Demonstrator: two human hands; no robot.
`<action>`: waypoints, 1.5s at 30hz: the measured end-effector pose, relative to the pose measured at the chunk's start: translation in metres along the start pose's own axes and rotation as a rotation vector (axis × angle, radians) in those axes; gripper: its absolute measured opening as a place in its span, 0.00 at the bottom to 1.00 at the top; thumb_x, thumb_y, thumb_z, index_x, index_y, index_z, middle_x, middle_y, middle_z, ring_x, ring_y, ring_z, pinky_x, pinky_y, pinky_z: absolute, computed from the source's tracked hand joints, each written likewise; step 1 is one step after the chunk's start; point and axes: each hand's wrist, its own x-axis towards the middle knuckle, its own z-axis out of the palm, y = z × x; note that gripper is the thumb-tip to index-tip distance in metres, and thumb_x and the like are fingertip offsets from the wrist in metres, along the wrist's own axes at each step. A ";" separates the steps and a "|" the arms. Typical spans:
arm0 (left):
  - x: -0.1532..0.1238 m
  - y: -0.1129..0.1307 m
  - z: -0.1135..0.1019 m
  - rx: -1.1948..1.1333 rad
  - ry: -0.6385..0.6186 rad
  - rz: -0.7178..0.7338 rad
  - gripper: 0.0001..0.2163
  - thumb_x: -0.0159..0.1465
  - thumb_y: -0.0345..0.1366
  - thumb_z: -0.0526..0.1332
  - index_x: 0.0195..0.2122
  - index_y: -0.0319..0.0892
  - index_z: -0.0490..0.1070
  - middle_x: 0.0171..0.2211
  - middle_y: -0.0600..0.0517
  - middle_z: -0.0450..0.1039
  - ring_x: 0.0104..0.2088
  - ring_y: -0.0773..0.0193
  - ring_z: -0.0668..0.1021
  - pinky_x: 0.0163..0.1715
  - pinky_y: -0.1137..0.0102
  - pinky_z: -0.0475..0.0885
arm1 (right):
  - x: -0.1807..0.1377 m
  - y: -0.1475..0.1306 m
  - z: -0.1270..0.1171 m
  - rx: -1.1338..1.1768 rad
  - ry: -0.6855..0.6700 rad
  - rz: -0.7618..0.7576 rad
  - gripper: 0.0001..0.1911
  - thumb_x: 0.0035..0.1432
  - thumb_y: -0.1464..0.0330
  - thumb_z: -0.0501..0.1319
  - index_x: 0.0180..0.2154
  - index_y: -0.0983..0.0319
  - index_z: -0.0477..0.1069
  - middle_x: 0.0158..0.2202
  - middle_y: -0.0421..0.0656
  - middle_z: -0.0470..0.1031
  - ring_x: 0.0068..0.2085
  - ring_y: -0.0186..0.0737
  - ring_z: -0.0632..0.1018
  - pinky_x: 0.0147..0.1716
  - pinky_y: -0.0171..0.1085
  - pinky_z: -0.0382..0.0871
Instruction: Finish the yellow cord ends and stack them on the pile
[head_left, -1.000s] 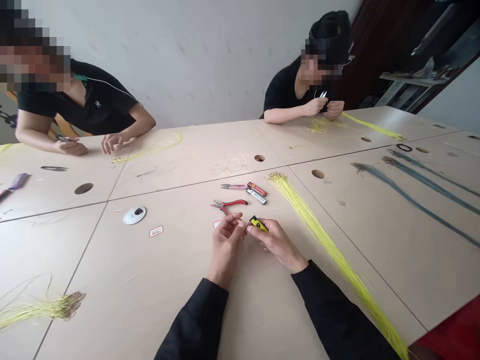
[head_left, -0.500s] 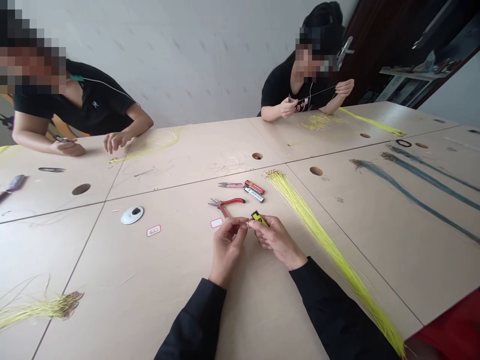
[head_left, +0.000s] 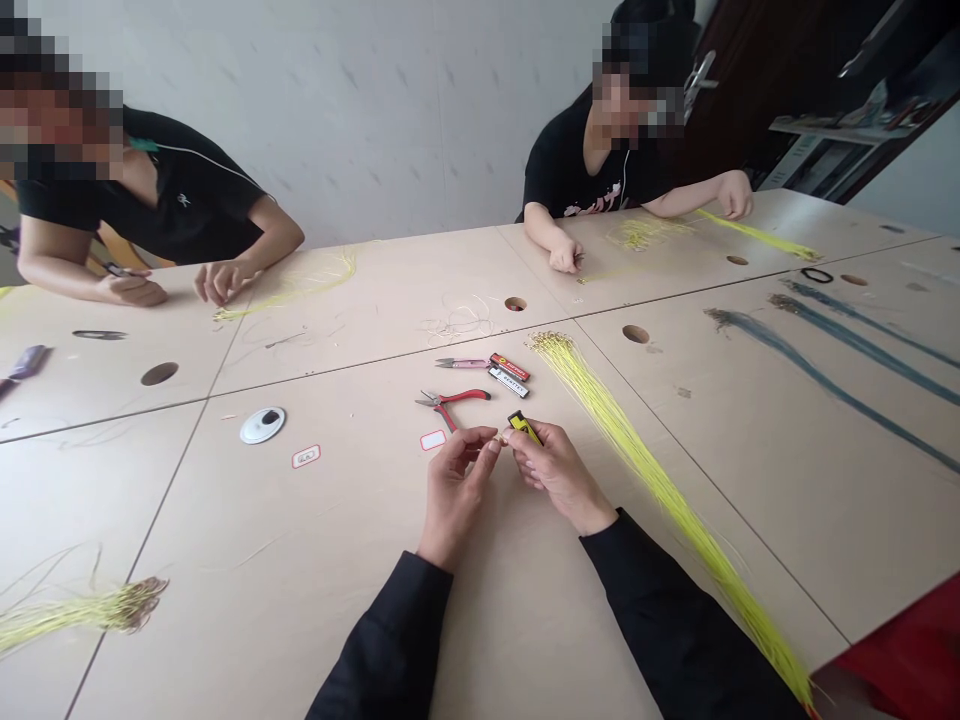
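Observation:
My left hand (head_left: 459, 485) is closed in a pinch on a small gold-coloured piece (head_left: 501, 438), too small to make out further. My right hand (head_left: 559, 475) meets it there, its thumb and fingertips at the same piece, while a yellow and black lighter (head_left: 523, 428) sits in its grip. Just beyond the left fingertips lie red-handled pliers (head_left: 459, 398) and a white label with a red border (head_left: 433, 440). Pink thread snips (head_left: 469, 363) rest farther off, beside a red lighter (head_left: 510, 367) and a white lighter (head_left: 508, 382).
A long bundle of yellow cords (head_left: 637, 450) runs along my right side. Blue-grey cord bundles (head_left: 832, 340) lie farther right. Another cord bundle (head_left: 97, 610) is at left, near a white disc (head_left: 262, 425). Two people sit across the table, which has round holes (head_left: 636, 334).
My hands stay together, with the lighter tilted slightly differently. Across the table, the right-hand person has lowered one hand to the tabletop and reached the other outward. The view has shifted slightly.

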 end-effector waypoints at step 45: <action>0.001 0.003 0.003 0.018 -0.061 -0.059 0.12 0.67 0.44 0.61 0.35 0.39 0.71 0.28 0.53 0.70 0.29 0.69 0.71 0.31 0.74 0.67 | -0.003 -0.001 -0.003 -0.441 0.050 -0.328 0.12 0.61 0.60 0.62 0.34 0.63 0.72 0.29 0.39 0.73 0.31 0.35 0.73 0.32 0.33 0.66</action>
